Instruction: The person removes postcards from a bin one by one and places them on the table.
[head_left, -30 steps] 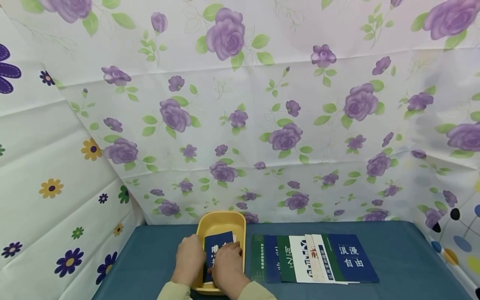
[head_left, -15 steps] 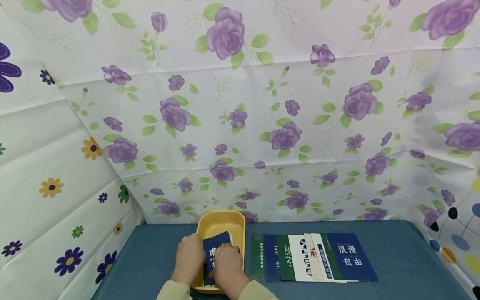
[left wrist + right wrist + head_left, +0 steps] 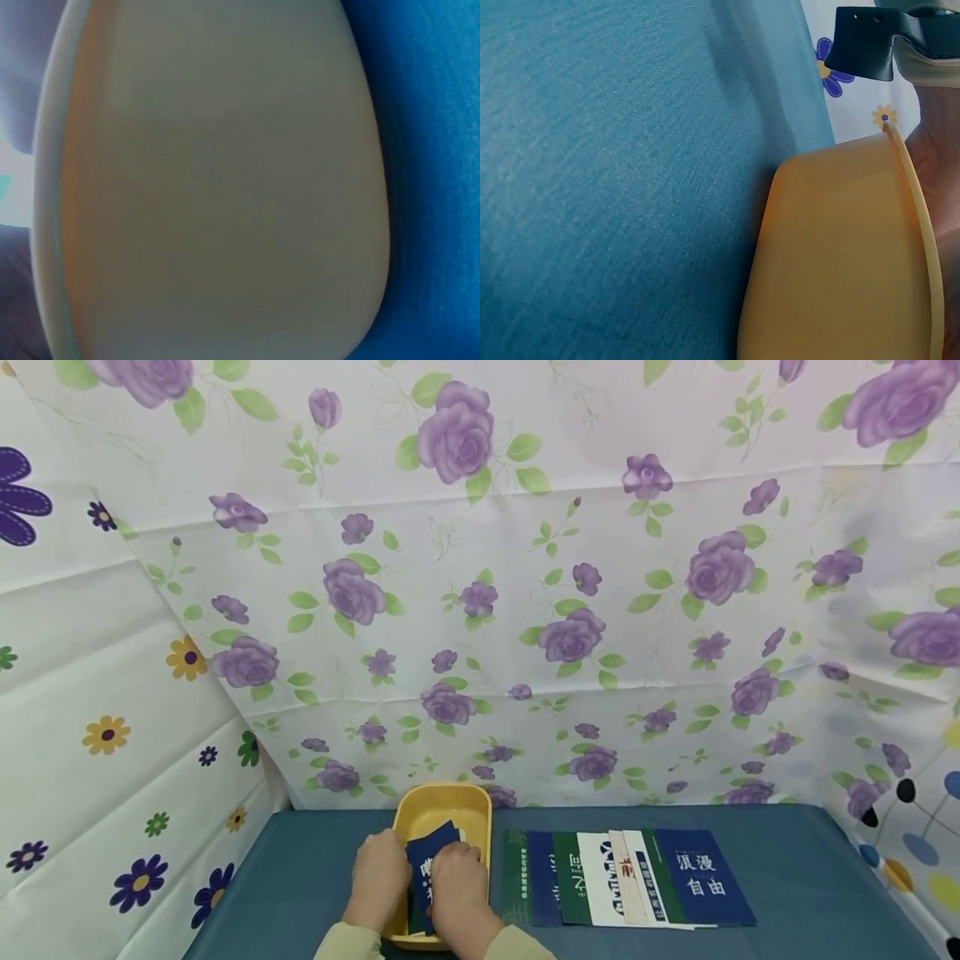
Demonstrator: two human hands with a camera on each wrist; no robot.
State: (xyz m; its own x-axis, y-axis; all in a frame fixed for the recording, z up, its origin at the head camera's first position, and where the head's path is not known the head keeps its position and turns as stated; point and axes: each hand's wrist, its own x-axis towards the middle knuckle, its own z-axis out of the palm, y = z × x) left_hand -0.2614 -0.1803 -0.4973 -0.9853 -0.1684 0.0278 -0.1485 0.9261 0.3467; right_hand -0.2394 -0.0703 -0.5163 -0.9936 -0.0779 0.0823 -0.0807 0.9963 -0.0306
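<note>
A yellow plastic bin (image 3: pixel 450 800) stands on the blue table, with navy cards (image 3: pixel 429 850) printed with white characters inside it. Over the bin's left rim bends my left hand (image 3: pixel 378 872), its fingertips hidden next to the cards' left edge; I cannot tell what they hold. My right hand (image 3: pixel 460 885) grips the cards from the right, with curled fingers and the thumb low on the top card. A pale edge peeks out beside the top card. Both wrist views mainly show the bin's outer walls (image 3: pixel 225 187) (image 3: pixel 840 255).
Right of the bin lies an overlapping row of several cards (image 3: pixel 615 877) in green, navy and white, ending in a navy card (image 3: pixel 701 877) with white characters. A floral cloth (image 3: pixel 510 635) hangs behind the blue table (image 3: pixel 300 877), and another covers the left side.
The top navy card has turned and slid slightly left under my right hand, and its upper edge slants more. My left hand stays at the left rim.
</note>
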